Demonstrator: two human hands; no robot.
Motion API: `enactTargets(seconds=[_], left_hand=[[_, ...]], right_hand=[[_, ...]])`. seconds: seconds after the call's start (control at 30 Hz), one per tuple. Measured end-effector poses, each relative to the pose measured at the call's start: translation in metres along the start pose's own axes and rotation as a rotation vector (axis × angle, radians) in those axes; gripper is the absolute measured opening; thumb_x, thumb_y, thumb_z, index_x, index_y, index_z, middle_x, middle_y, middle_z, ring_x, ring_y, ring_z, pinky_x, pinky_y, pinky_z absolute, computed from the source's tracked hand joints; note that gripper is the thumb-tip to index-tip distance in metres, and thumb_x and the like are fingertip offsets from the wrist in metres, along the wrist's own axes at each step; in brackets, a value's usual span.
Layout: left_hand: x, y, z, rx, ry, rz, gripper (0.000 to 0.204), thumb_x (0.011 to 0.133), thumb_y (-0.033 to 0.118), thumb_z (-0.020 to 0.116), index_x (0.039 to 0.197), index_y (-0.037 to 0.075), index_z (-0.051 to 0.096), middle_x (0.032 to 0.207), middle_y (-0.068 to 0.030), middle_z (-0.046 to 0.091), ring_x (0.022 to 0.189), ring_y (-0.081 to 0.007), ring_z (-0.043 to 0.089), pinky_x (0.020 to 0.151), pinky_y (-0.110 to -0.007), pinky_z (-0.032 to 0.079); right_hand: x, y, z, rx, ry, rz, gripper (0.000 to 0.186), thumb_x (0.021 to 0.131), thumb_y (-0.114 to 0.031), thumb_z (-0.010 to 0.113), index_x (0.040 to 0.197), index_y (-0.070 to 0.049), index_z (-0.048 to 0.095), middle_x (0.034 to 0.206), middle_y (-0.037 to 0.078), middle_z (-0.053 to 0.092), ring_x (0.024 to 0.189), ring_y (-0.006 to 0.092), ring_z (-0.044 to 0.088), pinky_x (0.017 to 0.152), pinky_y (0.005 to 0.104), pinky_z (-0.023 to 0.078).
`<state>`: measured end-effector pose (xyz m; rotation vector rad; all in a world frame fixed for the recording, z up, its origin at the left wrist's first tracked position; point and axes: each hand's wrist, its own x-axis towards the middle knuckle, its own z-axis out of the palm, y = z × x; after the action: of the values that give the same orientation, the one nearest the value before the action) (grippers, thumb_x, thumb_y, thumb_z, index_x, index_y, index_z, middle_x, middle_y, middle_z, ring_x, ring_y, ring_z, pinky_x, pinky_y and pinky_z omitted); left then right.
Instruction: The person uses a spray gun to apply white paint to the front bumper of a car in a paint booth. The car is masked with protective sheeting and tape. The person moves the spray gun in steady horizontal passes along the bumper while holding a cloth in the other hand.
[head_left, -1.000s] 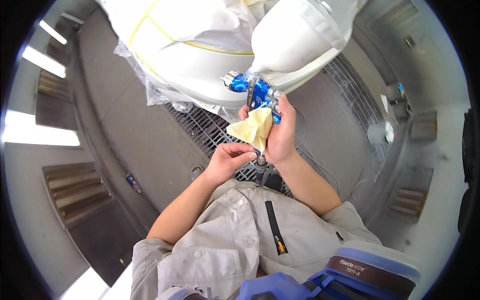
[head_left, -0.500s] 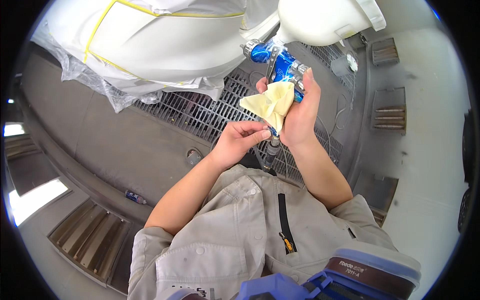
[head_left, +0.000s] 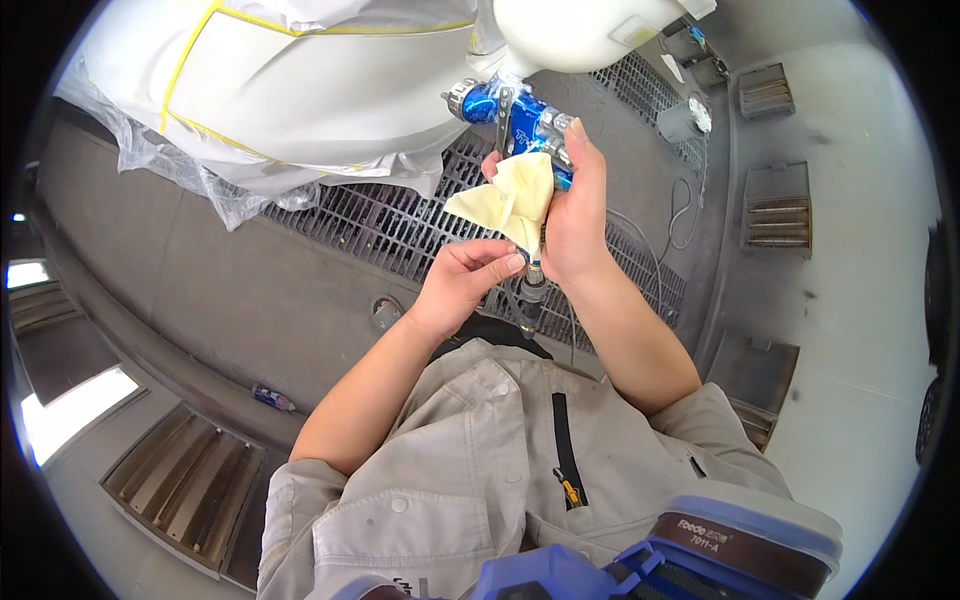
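My right hand [head_left: 578,220] is wrapped round the handle of a blue spray gun [head_left: 526,122], held upright in front of my chest with its nozzle toward the left. A white paint cup [head_left: 590,32] sits on top of the gun, its upper part cut off by the picture edge. Over the handle hangs a crumpled pale yellow cloth [head_left: 512,192]. Just under it, my left hand [head_left: 460,285] pinches at the foot of the handle with thumb and forefinger, where the dark air hose connector [head_left: 532,300] joins. The exact part between those fingers is mostly covered.
Ahead on the left stands a large shape under white masking sheet [head_left: 320,105] with yellow tape and clear plastic. Floor grating [head_left: 400,215] runs beneath the gun. A hose [head_left: 655,265] trails on the right. A bottle [head_left: 272,398] lies at left, and a respirator [head_left: 750,545] shows below.
Both hands and the spray gun, with its cup and cloth, have shifted a little to the left and slightly upward in the picture. The grips look the same.
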<state>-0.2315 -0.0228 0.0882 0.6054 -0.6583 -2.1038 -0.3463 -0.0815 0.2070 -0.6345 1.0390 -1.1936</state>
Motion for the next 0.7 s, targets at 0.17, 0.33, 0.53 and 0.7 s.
enactTargets(seconds=[0.17,0.33,0.53,0.7], left_hand=[[0.011,-0.004,0.005,-0.048,0.059,0.04,0.016,0.093,0.008,0.071,0.107,0.0,0.072,0.097,-0.0066,0.073,0.089,-0.0128,0.068,0.085,-0.028,0.053],[0.025,-0.006,0.01,-0.06,0.125,0.042,0.013,0.094,0.008,0.07,0.106,0.002,0.072,0.096,-0.0049,0.073,0.087,-0.0123,0.068,0.08,-0.026,0.054],[0.044,-0.007,0.021,0.059,0.165,0.066,0.029,0.098,0.015,0.066,0.122,-0.001,0.065,0.109,-0.0081,0.071,0.101,-0.0154,0.066,0.092,-0.03,0.052],[0.05,-0.01,0.015,0.052,0.142,0.019,0.067,0.107,0.047,0.041,0.157,0.004,0.029,0.142,-0.0136,0.055,0.13,-0.0225,0.05,0.107,-0.038,0.042]], right_hand=[[0.017,-0.001,-0.01,0.041,-0.012,-0.013,0.067,0.098,-0.065,0.035,0.11,-0.003,0.06,0.093,0.011,0.066,0.077,0.0187,0.066,0.066,0.0313,0.054],[0.038,-0.008,-0.022,0.053,-0.05,0.069,0.071,0.096,-0.069,0.034,0.103,-0.003,0.061,0.087,0.009,0.065,0.069,0.0173,0.064,0.052,0.0289,0.049],[0.059,-0.018,-0.036,0.023,-0.07,0.048,0.076,0.093,-0.073,0.033,0.1,-0.003,0.062,0.086,0.008,0.065,0.066,0.0167,0.064,0.047,0.0285,0.046],[0.1,-0.032,-0.033,-0.059,0.089,-0.272,0.076,0.096,-0.071,0.031,0.109,-0.004,0.063,0.094,0.008,0.068,0.081,0.0175,0.067,0.057,0.0297,0.051]])
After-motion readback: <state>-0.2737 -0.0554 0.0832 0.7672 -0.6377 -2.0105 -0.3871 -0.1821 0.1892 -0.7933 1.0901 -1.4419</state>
